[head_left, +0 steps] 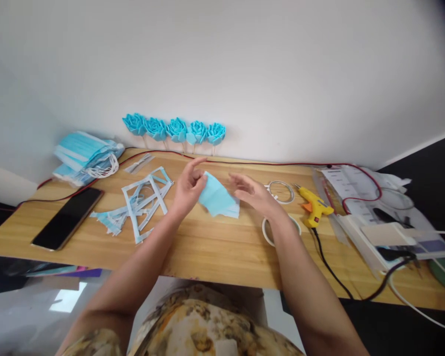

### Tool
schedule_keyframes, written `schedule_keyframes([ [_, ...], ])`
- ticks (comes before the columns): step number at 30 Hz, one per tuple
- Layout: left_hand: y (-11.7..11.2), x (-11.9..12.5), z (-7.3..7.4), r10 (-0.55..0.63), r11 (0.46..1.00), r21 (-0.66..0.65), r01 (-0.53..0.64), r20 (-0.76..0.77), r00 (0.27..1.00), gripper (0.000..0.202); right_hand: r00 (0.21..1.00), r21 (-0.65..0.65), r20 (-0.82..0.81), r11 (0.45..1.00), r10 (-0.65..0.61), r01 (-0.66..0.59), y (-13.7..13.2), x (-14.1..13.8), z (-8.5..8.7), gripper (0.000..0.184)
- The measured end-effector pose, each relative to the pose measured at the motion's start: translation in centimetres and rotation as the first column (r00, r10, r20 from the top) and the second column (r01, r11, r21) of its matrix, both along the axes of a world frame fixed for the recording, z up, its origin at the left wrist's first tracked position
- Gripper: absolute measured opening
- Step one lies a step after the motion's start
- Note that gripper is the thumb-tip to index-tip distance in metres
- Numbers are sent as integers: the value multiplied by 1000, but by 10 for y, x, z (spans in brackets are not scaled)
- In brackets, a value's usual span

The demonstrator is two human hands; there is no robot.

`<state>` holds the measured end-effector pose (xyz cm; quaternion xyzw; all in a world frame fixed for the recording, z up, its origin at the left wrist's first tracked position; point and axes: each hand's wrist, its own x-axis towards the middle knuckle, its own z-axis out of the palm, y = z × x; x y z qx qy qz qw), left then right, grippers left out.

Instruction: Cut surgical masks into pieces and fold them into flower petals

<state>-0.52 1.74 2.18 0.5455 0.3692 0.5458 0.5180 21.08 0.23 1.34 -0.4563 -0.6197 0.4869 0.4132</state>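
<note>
A light blue piece of face-mask fabric (219, 197) hangs above the middle of the wooden table, its lower edge uneven. My left hand (189, 188) pinches its upper left corner between thumb and fingers. On the other side, my right hand (255, 195) has its fingers apart and holds nothing. Its fingertips are close to the fabric's right edge; whether they touch it I cannot tell. Cut white-and-blue mask strips (135, 210) lie in a loose heap left of my left hand. Beneath my right forearm is a white roll of tape (297, 225), partly hidden.
Several blue fabric roses (177, 129) on sticks lean against the wall. Stacked masks (83, 151) and a phone (67, 220) lie left. A yellow glue gun (314, 207), a ring-shaped roll (286, 193) and a white power strip (367, 244) are right. A red cord (259, 163) runs along the back.
</note>
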Motion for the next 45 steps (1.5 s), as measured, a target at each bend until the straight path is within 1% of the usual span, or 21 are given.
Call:
schedule_keyframes([
  [2,-4,1,3,-146,989,-37,146,-2,989,56,997,51,-5,996,76,-75,-3,0,4,65],
  [4,-8,3,5,-241,970,-41,239,-35,970,61,990,35,7,989,140,-140,-6,-3,5,67],
  [5,-9,4,6,-263,965,-31,262,-58,963,62,987,21,31,988,155,-156,-8,-5,5,64],
  [7,-11,4,7,-282,959,-17,282,-99,954,62,983,0,104,988,151,-152,-11,-10,3,50],
  [10,-11,4,6,-281,960,-42,278,-77,957,63,982,-38,132,991,132,-128,-12,-17,1,27],
  [11,-10,4,5,-269,962,-60,266,-47,962,64,990,-39,101,995,95,-91,-12,-19,0,25],
  [13,-8,3,1,-223,970,-92,225,33,974,65,999,5,4,999,-46,46,-12,-21,1,23],
  [16,-6,4,-4,-183,969,-137,204,148,972,66,953,90,-140,955,-268,282,-9,-21,4,21],
  [18,-5,6,-7,-210,963,-141,231,154,966,64,925,113,-192,929,-327,352,-8,-21,5,19],
  [21,-6,11,-7,-259,956,-120,266,71,963,55,912,136,-210,913,-352,384,-7,-22,5,18],
  [23,-7,13,-8,-259,958,-122,260,22,966,49,923,149,-177,917,-342,369,-6,-22,2,20],
  [26,-6,14,-10,-211,973,-103,206,-42,976,43,958,162,-94,945,-270,282,-6,-19,-1,24],
  [28,-6,12,-10,-196,981,-33,193,-145,970,39,976,202,-14,956,-215,214,-7,-14,2,36],
  [30,-7,11,-9,-197,973,62,224,-298,934,33,977,279,108,949,-183,147,-9,-9,8,56],
  [32,-9,10,-7,-203,950,133,282,-424,883,28,957,347,234,934,-172,83,-12,-6,15,64],
  [34,-11,11,-6,-216,927,170,334,-488,846,26,936,373,311,927,-165,39,-15,-5,20,57],
  [35,-12,11,-6,-223,918,178,354,-506,833,26,930,371,330,928,-162,30,-15,-6,22,48],
  [37,-13,13,-7,-240,905,179,385,-534,811,26,930,349,325,936,-171,50,-16,-8,21,26],
  [38,-14,14,-7,-245,904,172,391,-541,804,26,934,337,303,938,-187,79,-16,-9,20,19],
  [40,-13,15,-8,-238,915,147,376,-554,798,27,941,323,223,930,-256,177,-16,-10,17,21],
  [45,-11,13,-8,-187,943,126,307,-564,804,32,904,292,-14,863,-428,413,-10,-8,10,27],
])
